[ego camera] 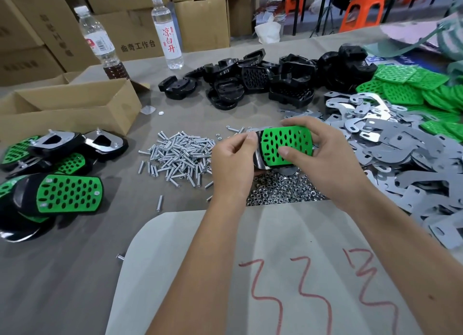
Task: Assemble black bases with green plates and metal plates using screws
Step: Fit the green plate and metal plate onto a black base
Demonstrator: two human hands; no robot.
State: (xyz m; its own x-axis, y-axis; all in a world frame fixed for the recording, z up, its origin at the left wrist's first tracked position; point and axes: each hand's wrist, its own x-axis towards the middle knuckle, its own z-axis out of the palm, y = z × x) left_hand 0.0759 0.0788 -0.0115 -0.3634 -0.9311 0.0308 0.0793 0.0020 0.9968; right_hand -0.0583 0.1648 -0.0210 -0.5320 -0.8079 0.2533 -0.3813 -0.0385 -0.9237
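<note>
Over the middle of the table both hands hold one black base (259,156) with a green perforated plate (285,144) lying on top. My left hand (234,159) pinches the base's left end. My right hand (325,154) grips the right end, thumb pressed on the green plate. A heap of screws (180,154) lies to the left of my hands and a pile of nuts (283,189) right beneath them. Loose black bases (263,81) are stacked at the back, green plates (411,86) at the far right, metal plates (400,146) on the right.
Finished assemblies (62,184) lie at the left edge. An open cardboard box (70,109) stands behind them, with two bottles (167,31) and stacked cartons at the back. A pale sheet with red scribbles (263,272) covers the near table.
</note>
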